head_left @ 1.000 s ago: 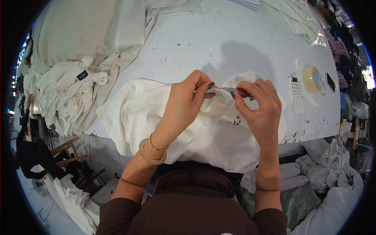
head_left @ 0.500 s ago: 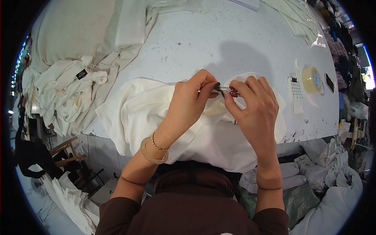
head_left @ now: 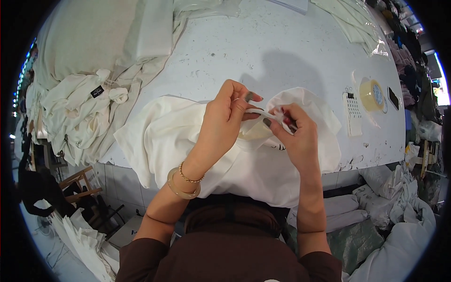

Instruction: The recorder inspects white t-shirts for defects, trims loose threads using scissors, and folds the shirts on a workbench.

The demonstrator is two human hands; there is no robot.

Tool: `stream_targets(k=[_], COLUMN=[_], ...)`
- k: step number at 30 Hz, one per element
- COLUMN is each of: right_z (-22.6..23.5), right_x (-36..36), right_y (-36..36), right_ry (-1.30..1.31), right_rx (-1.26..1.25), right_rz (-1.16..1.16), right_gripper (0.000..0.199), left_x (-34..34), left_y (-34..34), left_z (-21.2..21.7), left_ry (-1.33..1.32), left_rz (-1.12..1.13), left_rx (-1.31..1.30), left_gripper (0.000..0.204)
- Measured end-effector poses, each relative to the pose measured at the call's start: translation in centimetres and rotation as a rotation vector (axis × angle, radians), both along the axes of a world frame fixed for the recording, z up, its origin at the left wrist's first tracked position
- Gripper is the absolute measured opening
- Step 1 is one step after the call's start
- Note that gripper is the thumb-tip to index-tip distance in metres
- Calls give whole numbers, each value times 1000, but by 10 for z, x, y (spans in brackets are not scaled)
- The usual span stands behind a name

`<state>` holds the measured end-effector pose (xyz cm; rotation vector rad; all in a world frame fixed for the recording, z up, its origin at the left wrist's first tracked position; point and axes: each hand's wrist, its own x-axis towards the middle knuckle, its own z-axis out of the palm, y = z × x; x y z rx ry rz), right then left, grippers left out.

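A white garment [head_left: 169, 124] lies spread over the near edge of the table, with dark print showing below my right hand. My left hand [head_left: 224, 113] is closed in a pinch on a narrow white fabric edge [head_left: 263, 113] raised above the garment. My right hand [head_left: 300, 141], also closed, grips a small dark red tool [head_left: 288, 123] beside the other end of that edge. The tool is blurred and mostly covered by fingers, so its kind cannot be told. Both hands are close together over the garment's opening.
Cream garments with a black label [head_left: 97, 91] are heaped at the left. On the right lie a roll of clear tape [head_left: 371, 95], a tag strip [head_left: 352, 113] and a black phone-like object [head_left: 393, 98]. A plastic-wrapped garment [head_left: 350, 23] is at the far right.
My right hand has moved slightly left and down, its fingers turning with the red tool. The fabric edge between my hands now shows more. My left hand has stayed nearly in place.
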<state>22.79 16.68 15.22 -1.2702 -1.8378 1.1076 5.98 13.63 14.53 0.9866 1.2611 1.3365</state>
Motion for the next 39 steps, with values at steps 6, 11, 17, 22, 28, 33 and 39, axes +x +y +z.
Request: stream_targets(k=[6, 11, 17, 22, 28, 33, 39], right_z=[1, 1, 5, 6, -8, -13, -18], right_x=[8, 10, 9, 12, 18, 17, 8], right_y=[1, 1, 2, 5, 3, -2, -8], right_ry=[287, 367, 352, 394, 506, 524, 525], right_rx=[-446, -466, -366, -353, -361, -416, -210], right_rz=[42, 95, 111, 132, -13, -26, 0], right_gripper=[15, 13, 12, 13, 13, 16, 21], left_x=[-1, -3, -3, -1, -2, -4, -4], left_y=[-9, -11, -9, -10, -10, -12, -11], left_z=[10, 12, 12, -5, -15, -16, -18], left_ry=[303, 391, 407, 264, 142, -39, -292], left_rz=[-142, -123, -144, 10, 24, 24, 31], left_rx=[56, 3, 23, 234, 254, 205, 87], left_gripper=[12, 12, 11, 20, 19, 17, 14])
